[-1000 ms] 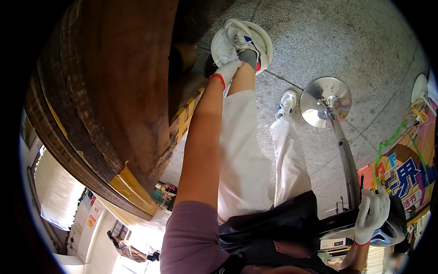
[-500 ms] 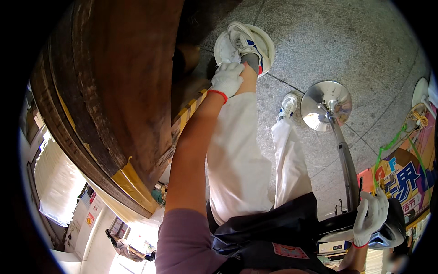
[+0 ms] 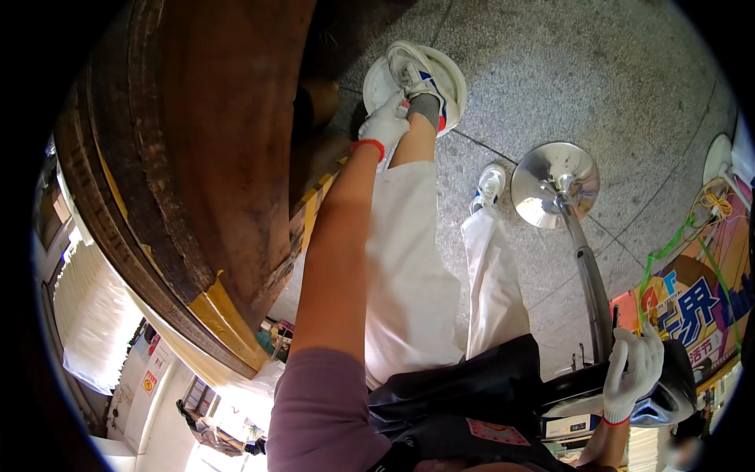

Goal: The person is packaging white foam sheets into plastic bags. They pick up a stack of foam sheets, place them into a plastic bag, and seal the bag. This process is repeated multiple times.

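One white-gloved left hand (image 3: pixel 385 122) is down by the near side of the lower leg (image 3: pixel 414 145), just beside the grey sock (image 3: pixel 425 108); its fingers look curled and close together — can't tell whether they're clamped on anything. Small reddish patch at those fingertips, too small to identify. White shoe (image 3: pixel 409 71) with blue and red trim sits above the sock in view, resting over a white round container (image 3: pixel 458 79) on the speckled floor (image 3: pixel 566 71). Second shoe (image 3: pixel 493 181) is on the floor, well apart from the first. White trousers (image 3: pixel 409 259) on both legs, black apron (image 3: pixel 464 374) across the lap, purple sleeve (image 3: pixel 322 401) on the left arm. Right hand (image 3: pixel 633 370), also gloved, is at lower right, fingers spread apart and pointing up, near a dark thin stick (image 3: pixel 615 316) — can't tell if it's gripped. Shiny round metal base (image 3: pixel 539 189) with a curved pole (image 3: pixel 594 291) stands right of the second shoe. Far right: colourful board (image 3: pixel 700 295), green strap (image 3: pixel 668 252), coiled yellow cord (image 3: pixel 717 204). Left side: big brown panel (image 3: pixel 228 134), yellow tape (image 3: pixel 228 322) at its lower corner.
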Demonstrator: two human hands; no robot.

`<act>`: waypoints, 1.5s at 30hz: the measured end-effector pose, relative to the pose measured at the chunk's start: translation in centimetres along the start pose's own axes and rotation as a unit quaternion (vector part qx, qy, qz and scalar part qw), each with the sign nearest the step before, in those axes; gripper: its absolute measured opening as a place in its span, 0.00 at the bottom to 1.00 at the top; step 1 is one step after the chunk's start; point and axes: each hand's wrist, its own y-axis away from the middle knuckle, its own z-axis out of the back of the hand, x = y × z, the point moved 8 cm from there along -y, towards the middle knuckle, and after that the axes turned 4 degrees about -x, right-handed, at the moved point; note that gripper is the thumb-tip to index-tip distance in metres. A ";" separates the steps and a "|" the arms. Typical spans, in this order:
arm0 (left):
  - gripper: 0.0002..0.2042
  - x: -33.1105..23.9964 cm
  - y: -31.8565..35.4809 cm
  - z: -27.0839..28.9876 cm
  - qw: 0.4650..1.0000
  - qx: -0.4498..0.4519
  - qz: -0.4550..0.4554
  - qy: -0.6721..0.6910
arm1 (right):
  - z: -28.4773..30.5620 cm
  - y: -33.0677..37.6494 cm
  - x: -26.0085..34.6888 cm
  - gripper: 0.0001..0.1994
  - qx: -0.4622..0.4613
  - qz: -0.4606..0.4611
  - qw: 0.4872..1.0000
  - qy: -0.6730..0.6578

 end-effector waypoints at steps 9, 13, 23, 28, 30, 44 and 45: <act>0.15 -5.0 4.9 0.4 0.919 -0.018 -0.218 -0.327 | 0.2 -0.1 0.1 0.04 -0.010 0.006 1.000 0.013; 0.17 -5.1 3.0 -0.1 0.929 -0.019 -0.153 -0.335 | 0.1 -0.1 0.0 0.04 -0.010 0.000 1.000 -0.007; 0.14 -1.9 -2.3 0.7 0.994 0.034 0.044 -0.093 | -0.1 0.3 0.0 0.05 0.014 0.009 1.000 0.012; 0.10 -0.6 -2.6 -0.7 0.996 0.050 0.068 -0.012 | -0.1 -0.3 0.2 0.04 0.001 0.012 1.000 0.006; 0.09 -3.2 -0.8 -0.2 0.996 0.047 0.049 -0.051 | -0.1 -0.1 0.1 0.04 0.005 0.009 1.000 0.010; 0.10 -8.0 4.5 1.3 0.904 -0.113 -0.209 -0.356 | 0.0 0.0 -0.3 0.03 -0.001 0.007 1.000 0.010; 0.10 -7.6 4.3 1.0 0.905 -0.102 -0.208 -0.357 | 0.0 -0.2 -0.3 0.03 -0.002 0.012 1.000 0.013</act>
